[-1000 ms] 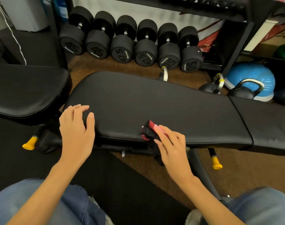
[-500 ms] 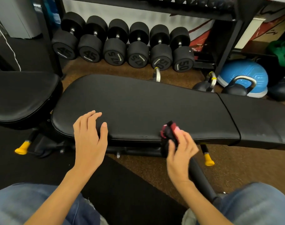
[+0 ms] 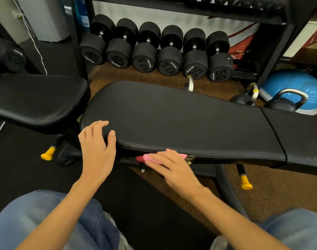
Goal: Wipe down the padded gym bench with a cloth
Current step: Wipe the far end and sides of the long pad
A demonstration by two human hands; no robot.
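Head view: pressing soft, limp pink cloth point(image 3: 150, 157) flat-fingered with right hand point(image 3: 174, 168) against padded gym bench point(image 3: 181, 123) near edge; left hand point(image 3: 97, 147) resting open, bracing.

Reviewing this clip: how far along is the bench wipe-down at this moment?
Done: nothing provable; the bench pad top shows no wipe marks either way. In hand: the right hand presses the pink cloth against the pad's near side edge, while the left hand rests on its left corner. Left: likely the broad top, and the adjoining pad section to the right, which the cloth is nowhere near.
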